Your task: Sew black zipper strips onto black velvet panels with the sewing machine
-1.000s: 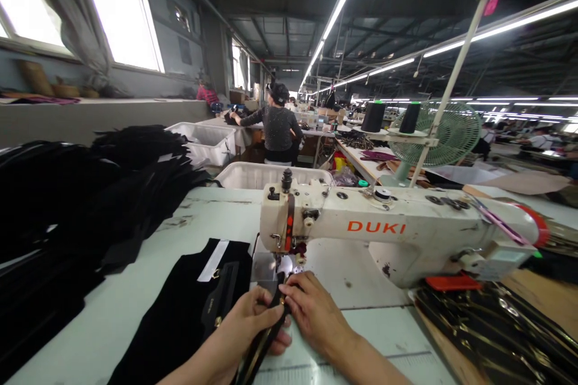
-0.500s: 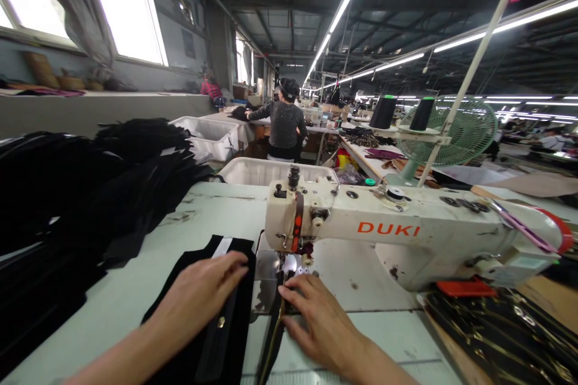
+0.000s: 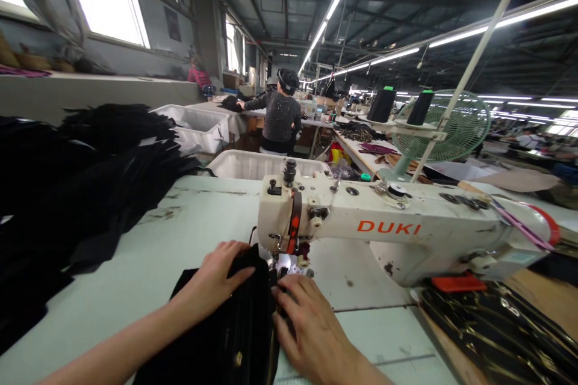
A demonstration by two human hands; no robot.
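Note:
The black fabric piece (image 3: 208, 337) lies at the left of the presser foot, its upper corner close beside the needle area. My left hand (image 3: 223, 277) is closed on its upper part, thumb on top and fingers toward the far edge. A small gold zipper pull (image 3: 238, 359) shows on the fabric. My right hand (image 3: 311, 328) is closed at the fabric's right edge, its fingers on a black zipper (image 3: 274, 337) with gold teeth running under the sewing machine (image 3: 338, 216). The fingertips partly hide the zipper, and the needle itself is hard to make out.
Black cut pieces (image 3: 90, 174) are heaped on the left. More gold-toothed zippers (image 3: 487, 331) lie at the right, beside a red object (image 3: 459, 283). White bins (image 3: 266, 162) stand behind the machine. Beyond them sits a co-worker (image 3: 280, 117). Thread cones (image 3: 382, 105) and a green fan (image 3: 465, 126) stand back right.
My left hand has brought the black fabric right and up against the zipper by the presser foot. My right hand stays at the zipper. The view has shifted slightly.

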